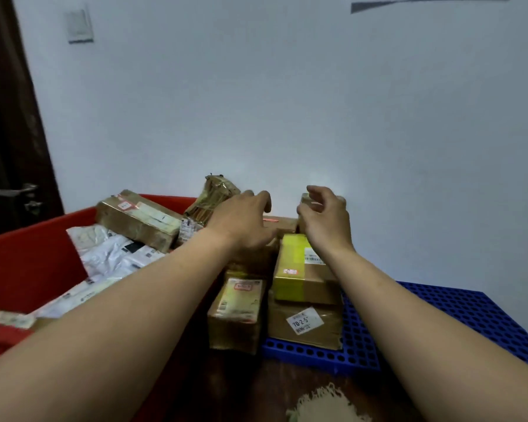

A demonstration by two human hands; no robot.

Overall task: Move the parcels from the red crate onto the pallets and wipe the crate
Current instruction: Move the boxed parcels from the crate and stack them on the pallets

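While both arms reach forward over the stack, the red crate (28, 263) sits to the left, with parcels inside it. A long brown taped box (137, 222) lies tilted against its far wall. In front of that box crumpled white mailer bags (113, 254) overlap each other, and a small labelled carton (11, 319) lies in the near corner. A gold-taped parcel (209, 197) stands on end at the crate's far right side, just left of the left hand (244, 220).

To the right lies the blue perforated pallet (439, 315), which bears a pile of cartons. A box labelled 70-2-5 (305, 324) is at the bottom, with a yellow-taped box (296, 269) on top of it. Behind these sits a flat brown box (282, 223). A tall labelled box (238, 309) stands just beside the pallet's left edge, between pallet and crate; whether it rests on the pallet is unclear.

The left hand lies palm down on the flat brown box, fingers loosely bent. Whether they hook its far edge I cannot tell. The right hand (326, 217) curls its thumb and fingers round a small taped parcel (305, 202) at the back of the pile.

A beige cloth (323, 405) lies at the bottom edge, well apart from the crate. A dark door (9, 132) stands at the left.
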